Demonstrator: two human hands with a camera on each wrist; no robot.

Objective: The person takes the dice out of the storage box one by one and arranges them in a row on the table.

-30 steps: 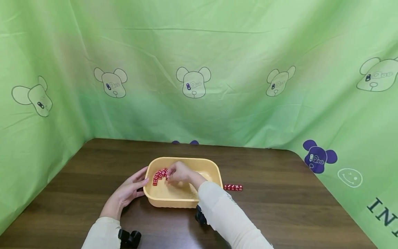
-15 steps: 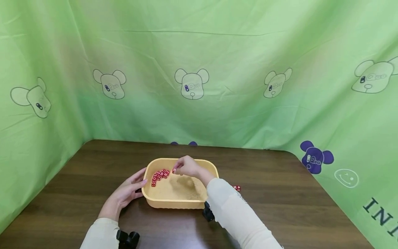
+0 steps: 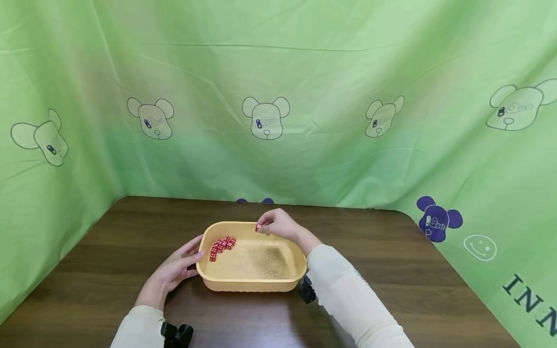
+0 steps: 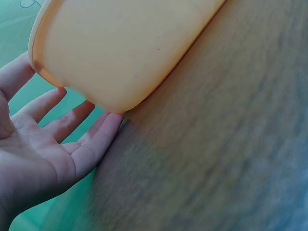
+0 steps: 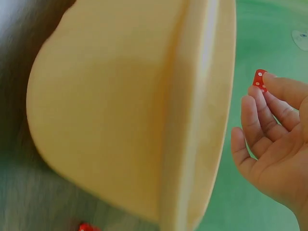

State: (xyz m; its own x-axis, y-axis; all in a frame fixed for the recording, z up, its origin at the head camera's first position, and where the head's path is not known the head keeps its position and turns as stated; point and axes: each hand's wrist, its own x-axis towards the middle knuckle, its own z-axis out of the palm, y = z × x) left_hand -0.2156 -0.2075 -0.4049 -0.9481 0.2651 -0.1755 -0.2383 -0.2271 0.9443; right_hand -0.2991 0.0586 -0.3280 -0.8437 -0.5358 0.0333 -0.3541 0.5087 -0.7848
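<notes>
Red dice [image 3: 222,245] with white pips lie in a curved cluster on the left part of the floor of a yellow plastic basin [image 3: 252,286]. My right hand [image 3: 280,225] pinches one red die [image 5: 260,80] between thumb and fingertip, above the basin's back rim. In the right wrist view that hand's other fingers curve loosely below the die. My left hand [image 3: 176,265] rests against the basin's left end, its thumb at the rim. The left wrist view has its extended fingertips touching the basin's outer wall [image 4: 130,48].
The basin stands on a dark wooden table [image 3: 109,261], with a green printed curtain [image 3: 326,159] behind and at the sides. A small red object [image 5: 88,227] shows on the table beside the basin in the right wrist view. Black wrist cameras sit under both sleeves.
My right hand has lifted the die from inside the basin and moved it right and back to the far rim. The dice row right of the basin is now hidden behind my sleeve.
</notes>
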